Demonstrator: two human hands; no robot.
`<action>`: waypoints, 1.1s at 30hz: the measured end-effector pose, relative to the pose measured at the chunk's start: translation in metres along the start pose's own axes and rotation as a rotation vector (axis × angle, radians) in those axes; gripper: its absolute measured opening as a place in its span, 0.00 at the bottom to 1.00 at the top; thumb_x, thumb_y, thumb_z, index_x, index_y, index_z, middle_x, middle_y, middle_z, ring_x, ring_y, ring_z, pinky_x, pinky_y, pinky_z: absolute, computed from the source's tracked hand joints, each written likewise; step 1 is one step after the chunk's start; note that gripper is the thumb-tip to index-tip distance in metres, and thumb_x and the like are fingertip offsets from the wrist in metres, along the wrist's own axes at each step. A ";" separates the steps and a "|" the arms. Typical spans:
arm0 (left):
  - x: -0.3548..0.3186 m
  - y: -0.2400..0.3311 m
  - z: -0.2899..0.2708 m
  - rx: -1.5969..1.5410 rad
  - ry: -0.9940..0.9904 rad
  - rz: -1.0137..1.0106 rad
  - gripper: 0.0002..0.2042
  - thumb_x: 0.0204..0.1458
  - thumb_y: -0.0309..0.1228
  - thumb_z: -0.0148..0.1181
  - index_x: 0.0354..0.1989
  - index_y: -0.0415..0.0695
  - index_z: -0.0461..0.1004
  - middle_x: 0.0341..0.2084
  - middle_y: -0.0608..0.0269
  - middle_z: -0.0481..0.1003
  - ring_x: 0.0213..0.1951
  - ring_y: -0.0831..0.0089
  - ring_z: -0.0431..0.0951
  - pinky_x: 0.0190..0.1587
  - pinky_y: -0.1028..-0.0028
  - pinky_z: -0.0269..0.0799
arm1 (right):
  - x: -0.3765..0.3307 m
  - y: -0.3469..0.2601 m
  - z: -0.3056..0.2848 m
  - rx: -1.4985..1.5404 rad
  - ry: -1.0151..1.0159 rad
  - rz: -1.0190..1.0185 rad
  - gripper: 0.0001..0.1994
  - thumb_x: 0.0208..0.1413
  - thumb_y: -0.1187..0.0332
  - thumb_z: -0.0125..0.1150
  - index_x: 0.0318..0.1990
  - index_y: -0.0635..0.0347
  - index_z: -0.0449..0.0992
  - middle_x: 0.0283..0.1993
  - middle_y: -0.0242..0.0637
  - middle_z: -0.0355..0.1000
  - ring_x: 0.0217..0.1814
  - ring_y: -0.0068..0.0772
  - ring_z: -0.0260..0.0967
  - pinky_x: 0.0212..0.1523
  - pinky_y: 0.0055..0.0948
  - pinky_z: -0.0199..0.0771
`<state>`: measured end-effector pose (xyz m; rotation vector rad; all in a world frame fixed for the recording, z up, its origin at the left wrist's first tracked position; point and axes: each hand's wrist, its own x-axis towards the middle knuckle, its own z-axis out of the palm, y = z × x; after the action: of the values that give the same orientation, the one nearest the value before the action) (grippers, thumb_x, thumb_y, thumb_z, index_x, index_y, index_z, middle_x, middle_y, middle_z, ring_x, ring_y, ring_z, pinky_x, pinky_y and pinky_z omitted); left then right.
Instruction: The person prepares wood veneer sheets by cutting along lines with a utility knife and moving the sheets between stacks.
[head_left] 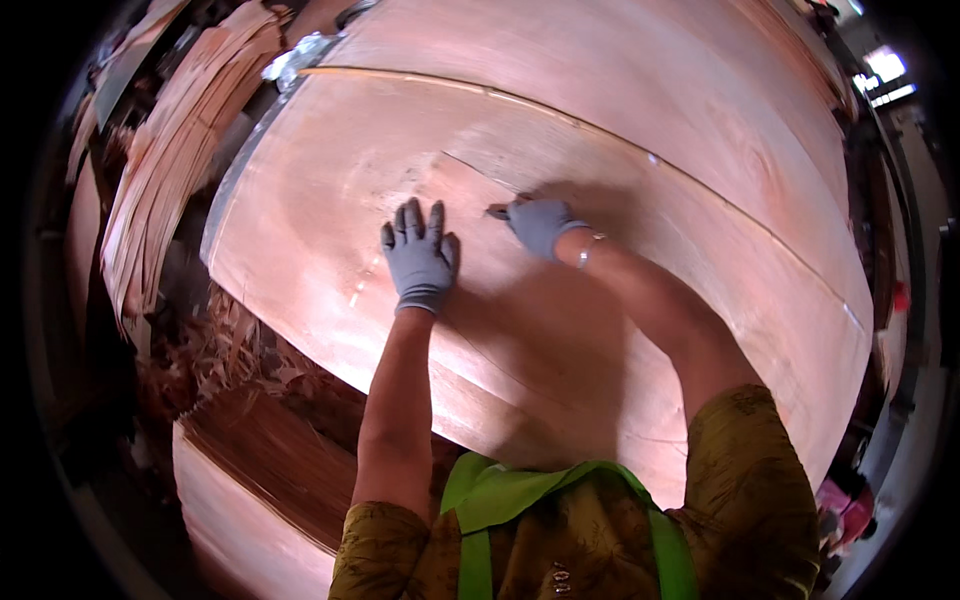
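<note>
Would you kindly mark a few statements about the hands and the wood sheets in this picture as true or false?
1. Both hands wear grey gloves. True: the left hand and the right hand are both gloved.
2. The left hand lies flat on the veneer sheet. True, with its fingers spread.
3. The right hand is lifted clear of the wood. False: it rests on the sheet, pinching something small at an edge.
4. The person wears a red apron. False: the straps are bright green.
5. A stack of veneer strips lies to the left. True.
</note>
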<state>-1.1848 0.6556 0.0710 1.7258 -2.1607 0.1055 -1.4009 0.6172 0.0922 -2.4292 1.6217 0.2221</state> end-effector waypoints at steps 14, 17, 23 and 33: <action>-0.005 -0.009 0.013 0.238 -0.097 0.068 0.26 0.57 0.47 0.40 0.65 0.59 0.55 0.63 0.46 0.54 0.63 0.49 0.53 0.62 0.48 0.45 | -0.290 0.097 0.029 0.260 0.069 0.666 0.16 0.60 0.54 0.45 0.38 0.56 0.72 0.30 0.46 0.74 0.29 0.51 0.73 0.29 0.47 0.71; -0.002 0.066 0.005 0.266 -0.124 0.156 0.28 0.56 0.47 0.42 0.65 0.51 0.53 0.64 0.47 0.52 0.64 0.51 0.52 0.62 0.48 0.43 | -0.299 0.116 0.065 0.147 0.069 0.725 0.17 0.60 0.53 0.44 0.40 0.55 0.73 0.30 0.44 0.75 0.30 0.47 0.74 0.29 0.46 0.72; -0.081 0.304 0.025 -0.355 -0.104 0.442 0.29 0.49 0.38 0.54 0.59 0.38 0.59 0.59 0.44 0.57 0.62 0.52 0.54 0.63 0.55 0.46 | -0.296 0.118 0.053 0.203 0.099 0.590 0.14 0.57 0.58 0.45 0.35 0.53 0.77 0.30 0.42 0.76 0.30 0.44 0.75 0.28 0.44 0.73; -0.097 0.365 0.047 0.052 -0.122 0.575 0.27 0.57 0.41 0.46 0.65 0.53 0.53 0.63 0.41 0.51 0.63 0.47 0.52 0.62 0.52 0.49 | -0.383 0.188 0.097 0.196 0.113 0.528 0.12 0.54 0.63 0.49 0.40 0.51 0.78 0.39 0.42 0.77 0.39 0.47 0.75 0.35 0.45 0.73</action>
<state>-1.5265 0.8222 0.0576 1.1076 -2.7040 0.2103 -1.7219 0.9143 0.0734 -1.8622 2.1952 0.0024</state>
